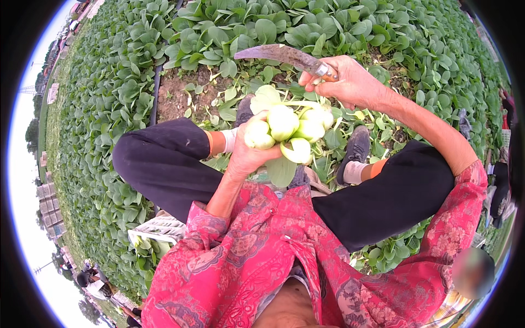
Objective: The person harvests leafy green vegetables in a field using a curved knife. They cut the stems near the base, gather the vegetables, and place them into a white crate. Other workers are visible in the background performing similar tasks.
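Observation:
My left hand (244, 156) is closed around a bunch of several bok choy heads (284, 123), their pale cut bases facing up. A loose leaf stalk lies across the top of the bunch, and a broad leaf hangs below it. Above and to the right, my right hand (355, 82) grips a sickle (276, 53) by its wooden handle. The curved, soil-stained blade points left, over the plants and apart from the bunch. Part of the handle is hidden in my fingers.
Dense rows of growing bok choy (257, 30) spread ahead and to both sides. Bare soil with fallen leaves (186, 95) lies between my feet and the plants. A black hose (157, 93) runs along the left. At my lower left stands a white crate (158, 228) with greens; people work farther off.

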Demonstrator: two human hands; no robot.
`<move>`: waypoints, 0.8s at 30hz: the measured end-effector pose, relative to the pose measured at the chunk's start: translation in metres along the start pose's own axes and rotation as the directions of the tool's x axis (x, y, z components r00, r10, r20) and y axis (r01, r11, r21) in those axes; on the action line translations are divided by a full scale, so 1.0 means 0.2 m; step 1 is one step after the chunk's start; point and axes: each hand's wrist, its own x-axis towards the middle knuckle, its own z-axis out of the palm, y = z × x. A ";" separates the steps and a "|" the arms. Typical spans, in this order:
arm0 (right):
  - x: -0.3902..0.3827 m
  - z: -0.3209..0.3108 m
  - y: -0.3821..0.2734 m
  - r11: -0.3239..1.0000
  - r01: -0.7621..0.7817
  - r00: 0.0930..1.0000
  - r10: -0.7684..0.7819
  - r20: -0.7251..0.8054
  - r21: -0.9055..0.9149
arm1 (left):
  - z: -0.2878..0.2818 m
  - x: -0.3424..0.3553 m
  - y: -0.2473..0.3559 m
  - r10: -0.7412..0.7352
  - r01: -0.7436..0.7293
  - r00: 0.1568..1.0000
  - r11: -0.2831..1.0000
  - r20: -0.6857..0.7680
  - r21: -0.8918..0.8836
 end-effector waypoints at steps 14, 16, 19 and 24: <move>0.09 -0.21 0.28 0.488 0.154 0.875 -0.471 -0.110 -0.859 | 0.03 -0.03 -0.10 -0.096 0.066 0.977 0.985 -0.189 -0.157; 0.04 -0.18 0.23 0.599 0.217 0.886 -0.452 -0.102 -0.771 | 0.02 -0.02 -0.09 -0.043 0.017 0.975 0.992 -0.216 -0.123; 0.03 -0.10 0.09 0.980 0.055 0.998 -0.057 -0.006 -0.193 | 0.05 -0.02 -0.06 -0.056 -0.028 0.961 0.954 -0.271 -0.297; 0.05 0.08 -0.03 0.933 -0.027 0.997 0.000 0.075 0.359 | 0.09 -0.01 -0.05 -0.113 -0.014 0.950 0.916 -0.291 -0.401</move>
